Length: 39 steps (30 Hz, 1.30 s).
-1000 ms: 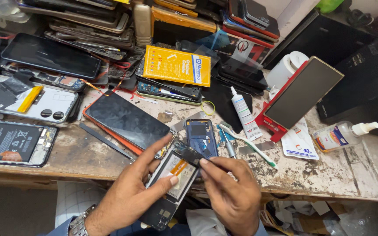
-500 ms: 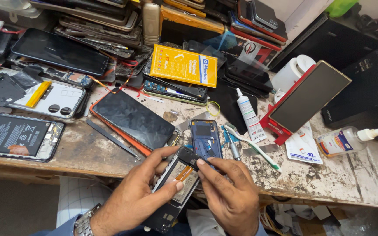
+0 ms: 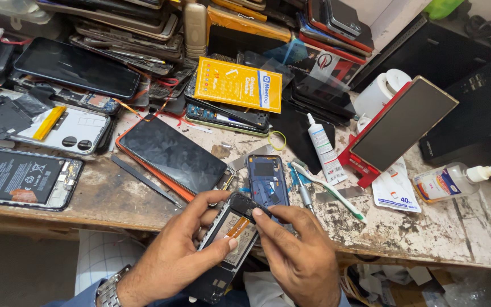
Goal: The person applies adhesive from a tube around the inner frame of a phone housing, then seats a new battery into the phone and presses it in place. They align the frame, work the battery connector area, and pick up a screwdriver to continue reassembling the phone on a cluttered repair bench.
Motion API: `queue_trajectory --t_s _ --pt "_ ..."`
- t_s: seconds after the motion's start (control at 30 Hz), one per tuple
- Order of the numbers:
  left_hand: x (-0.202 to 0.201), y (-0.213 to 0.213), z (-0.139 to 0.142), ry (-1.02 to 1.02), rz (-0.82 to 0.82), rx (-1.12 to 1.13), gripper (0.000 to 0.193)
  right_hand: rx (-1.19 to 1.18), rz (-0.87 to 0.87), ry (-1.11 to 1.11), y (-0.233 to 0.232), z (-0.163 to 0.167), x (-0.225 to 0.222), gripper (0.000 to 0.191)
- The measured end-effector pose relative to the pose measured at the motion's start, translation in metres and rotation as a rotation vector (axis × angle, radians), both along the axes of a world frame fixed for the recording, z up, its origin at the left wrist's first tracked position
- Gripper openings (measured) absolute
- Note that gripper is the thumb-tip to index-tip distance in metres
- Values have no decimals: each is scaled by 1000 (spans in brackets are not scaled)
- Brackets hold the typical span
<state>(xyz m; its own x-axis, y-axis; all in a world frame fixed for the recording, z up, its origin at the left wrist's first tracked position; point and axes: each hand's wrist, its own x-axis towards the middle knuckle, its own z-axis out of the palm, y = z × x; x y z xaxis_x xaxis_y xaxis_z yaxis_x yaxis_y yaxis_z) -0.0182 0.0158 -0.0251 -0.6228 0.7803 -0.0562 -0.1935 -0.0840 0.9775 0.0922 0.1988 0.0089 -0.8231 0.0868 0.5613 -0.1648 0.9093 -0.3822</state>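
Phone [image 3: 225, 247], opened and with its back off, is being held over the near edge of the bench [image 3: 115, 196], in front of the person. Left hand [image 3: 177, 256] is cradling it from below, grip closed around the left side, thumb pressing on the exposed insides. Right hand [image 3: 296, 250] is pinching the black cover piece [image 3: 244, 204] at the top end, fingertips closed on it. In my judgement, the piece is best lifted evenly and gently, with the left thumb bracing the body, so the orange ribbon [image 3: 237, 227] is not getting strained. Blue frame [image 3: 267, 181] is lying just beyond, with toothbrush [image 3: 328, 190] and glue tube [image 3: 324, 149] to its right.
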Motion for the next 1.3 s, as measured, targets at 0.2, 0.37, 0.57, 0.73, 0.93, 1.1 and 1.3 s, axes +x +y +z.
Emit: queue_trajectory --t_s 0.2,0.37,0.57,0.73,0.93,1.1,1.3 --pt "-3 8 -14 -141 45 17 38 18 60 -52 -2 0 2 49" --pt "-4 8 -19 -30 111 -8 26 -100 97 -97 -4 -9 4 45" --pt "-5 5 -15 4 107 23 28 -942 -10 -285 3 -31 2 39" --pt "-6 7 -13 11 83 36 28 -1326 111 -339 15 -46 -2 31" --pt "-7 7 -15 -114 57 83 29 -1395 128 -342 18 -49 -3 28" --pt "-4 7 -13 -47 115 96 29 -1412 94 -329 13 -48 -5 28" --pt "-3 3 -8 127 210 -29 28 -1372 87 -308 7 -47 -7 27"
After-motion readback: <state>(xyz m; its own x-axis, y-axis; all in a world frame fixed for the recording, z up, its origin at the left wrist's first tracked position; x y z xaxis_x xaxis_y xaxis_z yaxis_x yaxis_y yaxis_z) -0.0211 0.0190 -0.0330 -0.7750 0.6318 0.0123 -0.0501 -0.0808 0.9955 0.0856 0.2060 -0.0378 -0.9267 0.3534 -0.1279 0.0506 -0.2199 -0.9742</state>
